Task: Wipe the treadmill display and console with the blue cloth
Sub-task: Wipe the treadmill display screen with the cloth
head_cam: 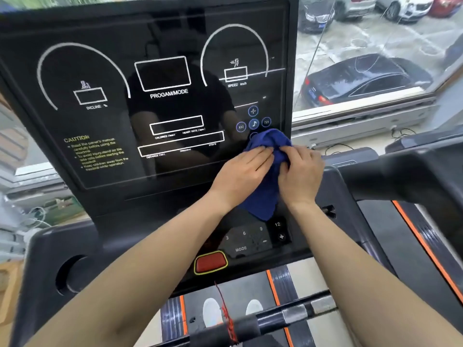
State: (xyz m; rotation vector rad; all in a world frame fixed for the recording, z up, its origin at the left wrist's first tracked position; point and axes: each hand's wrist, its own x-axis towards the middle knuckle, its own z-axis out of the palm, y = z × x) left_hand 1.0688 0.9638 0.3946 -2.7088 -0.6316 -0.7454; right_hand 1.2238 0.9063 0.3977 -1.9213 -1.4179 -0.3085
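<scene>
The treadmill's black glossy display (162,101) fills the upper middle, with white dial outlines and yellow caution text. Below it lies the console (250,241) with number keys, a MODE key and a red stop button (211,262). A bunched blue cloth (268,181) sits against the display's lower right corner and hangs down towards the keys. My left hand (244,171) grips the cloth from the left. My right hand (302,171) grips it from the right, thumbs meeting on the bunched top.
A black handrail (400,176) runs off to the right and a front bar (275,316) crosses below, with a red cord tied on it. A cup holder (72,274) sits at lower left. Behind is a window with parked cars (363,81) outside.
</scene>
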